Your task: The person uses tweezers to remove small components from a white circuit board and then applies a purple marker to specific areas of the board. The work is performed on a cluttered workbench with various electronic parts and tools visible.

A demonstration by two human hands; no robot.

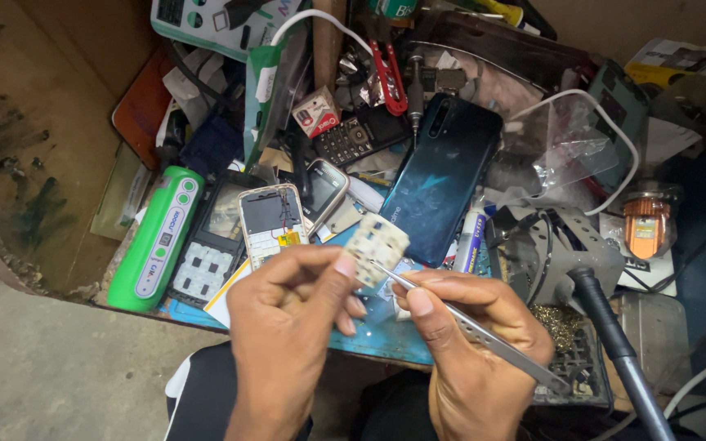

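right hand (471,343) grips tweezers (467,322), tip touching white keypad piece (376,245) pinched in left hand (288,318).

A dark blue smartphone (443,175) lies near a green box (157,237).

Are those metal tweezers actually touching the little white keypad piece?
Touching. The head view shows the tweezers tip meeting the white keypad piece's lower edge, with no gap visible.

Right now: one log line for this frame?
left hand: holds keypad piece | right hand: tweezers, tip at piece | bench: cluttered
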